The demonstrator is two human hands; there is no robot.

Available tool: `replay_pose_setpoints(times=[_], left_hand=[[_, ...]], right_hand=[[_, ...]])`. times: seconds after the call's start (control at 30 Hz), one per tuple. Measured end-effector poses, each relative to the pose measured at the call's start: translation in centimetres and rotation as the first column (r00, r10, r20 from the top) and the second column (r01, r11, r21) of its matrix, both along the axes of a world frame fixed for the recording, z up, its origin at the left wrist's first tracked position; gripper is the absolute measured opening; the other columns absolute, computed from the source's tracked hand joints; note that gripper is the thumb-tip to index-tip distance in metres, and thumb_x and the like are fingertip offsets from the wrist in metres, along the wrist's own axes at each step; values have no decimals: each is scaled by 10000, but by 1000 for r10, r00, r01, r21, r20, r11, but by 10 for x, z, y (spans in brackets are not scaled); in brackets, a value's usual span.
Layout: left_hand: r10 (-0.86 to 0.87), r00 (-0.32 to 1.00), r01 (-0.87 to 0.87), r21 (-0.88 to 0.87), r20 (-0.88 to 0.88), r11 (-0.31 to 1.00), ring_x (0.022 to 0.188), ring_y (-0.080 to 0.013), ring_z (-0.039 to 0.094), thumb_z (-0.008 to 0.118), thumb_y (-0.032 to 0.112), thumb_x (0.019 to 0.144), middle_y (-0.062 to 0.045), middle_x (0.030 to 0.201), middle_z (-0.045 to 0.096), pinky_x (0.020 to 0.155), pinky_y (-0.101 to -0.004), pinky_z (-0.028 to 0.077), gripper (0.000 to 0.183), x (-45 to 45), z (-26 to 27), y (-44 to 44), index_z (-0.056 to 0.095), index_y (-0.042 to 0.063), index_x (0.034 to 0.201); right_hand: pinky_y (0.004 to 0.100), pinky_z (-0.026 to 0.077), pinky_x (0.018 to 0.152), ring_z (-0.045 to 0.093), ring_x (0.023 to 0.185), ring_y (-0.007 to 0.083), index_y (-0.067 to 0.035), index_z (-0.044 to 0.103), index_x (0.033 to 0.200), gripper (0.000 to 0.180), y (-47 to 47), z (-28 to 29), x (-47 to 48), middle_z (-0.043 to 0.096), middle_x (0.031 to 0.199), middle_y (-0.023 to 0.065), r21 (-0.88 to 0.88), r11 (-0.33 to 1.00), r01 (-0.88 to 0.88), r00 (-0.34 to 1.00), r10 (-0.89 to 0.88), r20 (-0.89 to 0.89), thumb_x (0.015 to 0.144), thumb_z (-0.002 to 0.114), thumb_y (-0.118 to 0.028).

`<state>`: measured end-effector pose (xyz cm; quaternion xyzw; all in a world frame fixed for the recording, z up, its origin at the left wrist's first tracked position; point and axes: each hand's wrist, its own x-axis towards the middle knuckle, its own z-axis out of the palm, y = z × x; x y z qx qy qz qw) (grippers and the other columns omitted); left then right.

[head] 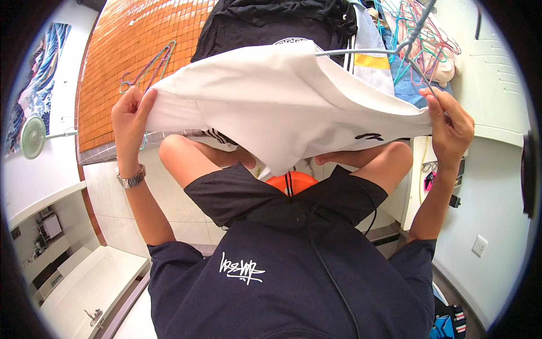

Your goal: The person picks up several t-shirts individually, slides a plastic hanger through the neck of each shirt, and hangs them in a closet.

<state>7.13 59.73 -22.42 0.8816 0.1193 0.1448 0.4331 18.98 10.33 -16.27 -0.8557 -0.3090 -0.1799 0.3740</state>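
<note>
A white short-sleeved shirt [254,93] is stretched between my two hands, above my lap. My left hand [133,112], with a metal wristwatch on the wrist, pinches the shirt's sleeve side at the left. My right hand [451,123] grips the shirt's other side near the neckline, together with the end of a grey hanger [408,40]. One arm of that hanger reaches to the neckline; its top runs out of the frame. Behind the shirt lie a black garment [271,25] and a light blue garment with a yellow stripe [372,68].
Two thin hangers [154,68] lie on the brown tiled mat [127,38] at the left. A pile of coloured hangers [417,38] sits at the top right. An orange object [292,182] stands between my knees. A green fan [33,137] is at the far left.
</note>
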Motion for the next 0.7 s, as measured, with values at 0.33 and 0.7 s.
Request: replay_pose_setpoints(times=[0.33, 0.7], left_hand=[[-354, 900, 248, 367, 255, 896, 802, -230, 643, 717, 263, 866, -108, 873, 671, 705, -328, 506, 290, 20, 49, -104, 651, 21, 1010], [-272, 953, 302, -447, 131, 842, 1098, -199, 596, 821, 55, 738, -125, 1163, 603, 916, -333, 503, 709, 36, -13, -104, 413, -24, 1312]], right_hand=[[184, 397, 544, 520, 623, 44, 29, 724, 952, 102, 40, -4, -10, 697, 765, 51, 29, 1000, -3, 1000, 3, -11, 859, 692, -1], [151, 431, 610, 572, 695, 10, -19, 740, 1031, 165, 19, -2, 0, 752, 892, 46, 139, 971, 195, 977, -206, 63, 907, 685, -114]])
